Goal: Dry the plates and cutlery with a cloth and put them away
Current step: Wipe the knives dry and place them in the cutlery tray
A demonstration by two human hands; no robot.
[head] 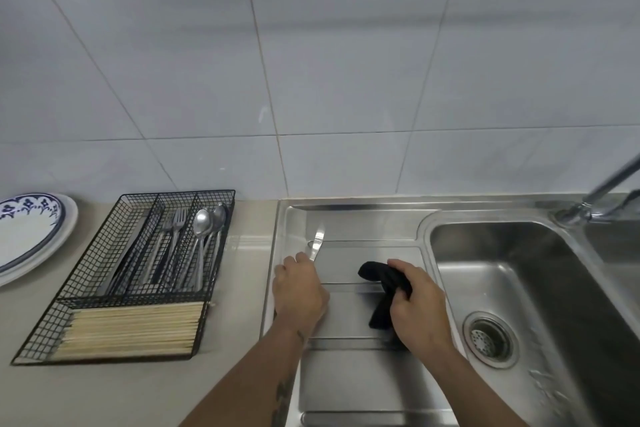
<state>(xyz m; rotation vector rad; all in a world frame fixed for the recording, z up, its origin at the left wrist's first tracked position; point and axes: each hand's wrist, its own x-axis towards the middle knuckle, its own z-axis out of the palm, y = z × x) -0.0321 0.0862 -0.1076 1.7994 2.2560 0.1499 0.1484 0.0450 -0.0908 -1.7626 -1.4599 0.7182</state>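
Right now the left hand (299,291), at the centre of the frame, has its fingers curled shut around the handle of a slim stainless-steel table knife (317,244), with only the blade showing above the knuckles. The knife is held over the ribbed steel draining board (349,374) of the sink, and I cannot tell whether its tip touches the metal. Its long axis runs nearly upright in the frame, leaning slightly right, with the blade tip pointing up toward the grey tiled wall (311,62) and the handle hidden in the fist.

Just right of centre, the right hand (417,308) has its fingers closed on a bunched black cloth (379,282), one end poking up and left, the other hanging down toward the board. Hands and cloth are near each other but apart.

The step in hand looks like drying this knife. To do it well, I would wrap the cloth around the blade from the flat, dull side and draw it from handle to tip, not across the edge, then wipe the handle too.

At lower left the black wire-mesh cutlery tray (86,270) already holds forks (175,222), spoons (207,222) and pale bamboo chopsticks (131,329); blue-patterned white plates (31,232) are stacked at the left edge.
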